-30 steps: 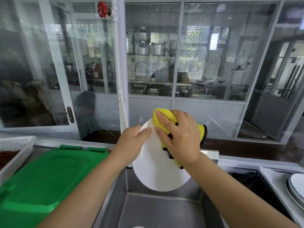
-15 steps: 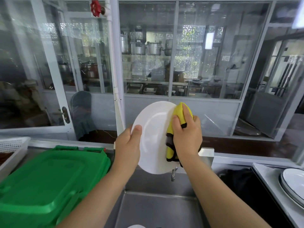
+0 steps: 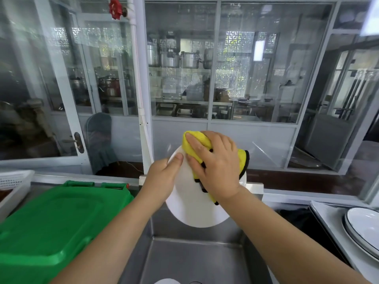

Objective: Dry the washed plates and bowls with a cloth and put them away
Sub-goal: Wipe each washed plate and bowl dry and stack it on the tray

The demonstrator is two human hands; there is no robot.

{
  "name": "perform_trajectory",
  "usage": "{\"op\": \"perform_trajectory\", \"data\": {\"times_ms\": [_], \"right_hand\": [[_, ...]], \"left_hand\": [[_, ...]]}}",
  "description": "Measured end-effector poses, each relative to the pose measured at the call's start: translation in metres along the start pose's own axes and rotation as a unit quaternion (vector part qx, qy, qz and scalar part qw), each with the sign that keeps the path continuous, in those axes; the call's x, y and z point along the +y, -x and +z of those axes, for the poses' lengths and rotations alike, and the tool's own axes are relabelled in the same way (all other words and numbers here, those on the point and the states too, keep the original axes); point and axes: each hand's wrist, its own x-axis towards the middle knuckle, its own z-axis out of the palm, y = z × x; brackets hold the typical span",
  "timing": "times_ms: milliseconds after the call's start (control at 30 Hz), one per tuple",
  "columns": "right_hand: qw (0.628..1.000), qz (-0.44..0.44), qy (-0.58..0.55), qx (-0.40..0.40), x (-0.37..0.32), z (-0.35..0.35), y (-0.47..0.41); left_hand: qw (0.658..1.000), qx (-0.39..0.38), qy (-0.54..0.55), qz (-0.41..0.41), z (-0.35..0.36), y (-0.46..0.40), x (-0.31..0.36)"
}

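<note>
- Sink [image 3: 194, 261]: steel basin directly below both grips; a white rim just shows at its near edge, judged another piece awaiting drying.
- Stacked plates [image 3: 363, 228]: on the desk well right of the grips, judged already dried.
- White plate [image 3: 196, 208]: held tilted above the sink, between the hands.
- Right hand [image 3: 217, 169]: grip spread over the yellow cloth [image 3: 196, 140], pressing it on the plate's upper face.
- Left hand [image 3: 164, 177]: grip clasping the plate's left rim.
- Judgement: wiping under way; putting away outstanding.
</note>
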Motion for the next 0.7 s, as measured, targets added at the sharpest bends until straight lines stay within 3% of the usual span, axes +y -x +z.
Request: {"op": "perform_trajectory", "data": {"times_ms": [100,300,467,567,700], "right_hand": [[1.000,-0.001,0.001,0.007,-0.003,-0.001,-0.002],[0.985,0.159,0.062,0.004,0.016,-0.009,0.006],[0.976,0.194,0.102,-0.017,0.009,-0.008,0.012],[0.984,0.162,0.077,-0.007,-0.002,-0.007,0.000],[0.999,0.042,0.016,-0.026,-0.030,-0.003,0.009]], "left_hand": [[0.999,0.025,0.017,0.014,0.003,0.003,-0.001],[0.986,0.106,0.130,0.019,-0.010,0.002,-0.003],[0.983,0.106,0.145,0.027,-0.009,0.001,-0.003],[0.982,0.106,0.150,0.038,-0.002,0.000,0.002],[0.975,0.127,0.180,0.037,0.000,-0.007,0.011]]}}
